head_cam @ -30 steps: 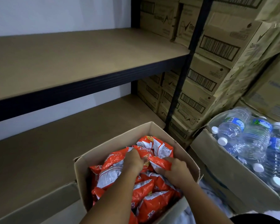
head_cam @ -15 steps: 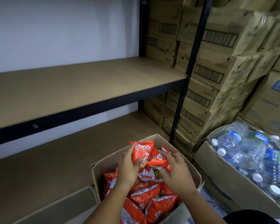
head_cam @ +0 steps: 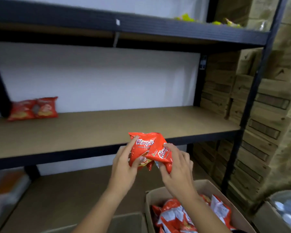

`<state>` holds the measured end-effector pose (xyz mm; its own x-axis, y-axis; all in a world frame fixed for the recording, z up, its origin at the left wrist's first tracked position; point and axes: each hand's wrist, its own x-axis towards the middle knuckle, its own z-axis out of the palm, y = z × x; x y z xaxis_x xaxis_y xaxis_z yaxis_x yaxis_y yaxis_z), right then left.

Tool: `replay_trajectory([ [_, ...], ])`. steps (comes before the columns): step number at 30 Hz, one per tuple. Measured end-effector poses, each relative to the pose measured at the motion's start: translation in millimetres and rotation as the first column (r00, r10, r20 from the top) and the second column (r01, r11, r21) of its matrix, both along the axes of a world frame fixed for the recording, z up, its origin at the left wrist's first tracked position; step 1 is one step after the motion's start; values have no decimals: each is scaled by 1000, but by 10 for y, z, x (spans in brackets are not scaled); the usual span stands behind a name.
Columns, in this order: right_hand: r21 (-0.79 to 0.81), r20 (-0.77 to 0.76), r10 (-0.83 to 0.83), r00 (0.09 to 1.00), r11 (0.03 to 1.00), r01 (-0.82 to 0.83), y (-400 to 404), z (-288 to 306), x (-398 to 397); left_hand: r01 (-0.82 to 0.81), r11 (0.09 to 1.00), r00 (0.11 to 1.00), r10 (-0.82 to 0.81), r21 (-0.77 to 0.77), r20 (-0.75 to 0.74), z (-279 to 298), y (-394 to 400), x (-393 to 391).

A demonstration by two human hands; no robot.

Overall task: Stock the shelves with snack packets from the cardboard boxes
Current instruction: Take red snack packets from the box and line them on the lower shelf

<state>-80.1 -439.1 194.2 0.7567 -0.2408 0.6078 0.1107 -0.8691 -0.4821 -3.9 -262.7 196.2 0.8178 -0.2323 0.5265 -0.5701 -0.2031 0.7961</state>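
Before the brown shelf (head_cam: 107,125), both hands' fingers (head_cam: 133,145) grip red snack packets (head_cam: 149,148).

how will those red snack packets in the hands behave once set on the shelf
Probably light: the left hand and right hand lift the red packets easily. Their creased film looks floppy, perhaps slippery. The two packets on the shelf stand upright, so tipping seems possible.

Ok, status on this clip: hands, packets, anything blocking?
Left hand and right hand each grip a red packet. Raised before middle shelf. Nothing blocking.
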Motion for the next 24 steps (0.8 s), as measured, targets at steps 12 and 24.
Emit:
replay_trajectory([
  [12,-49,138,204,969,979,-199,1492,966,1049,-207,966,975,216,-153,46,895,1694,627],
  [24,48,5,174,985,984,-174,2414,796,2898,-332,934,943,327,-131,-57,607,2314,2290],
])
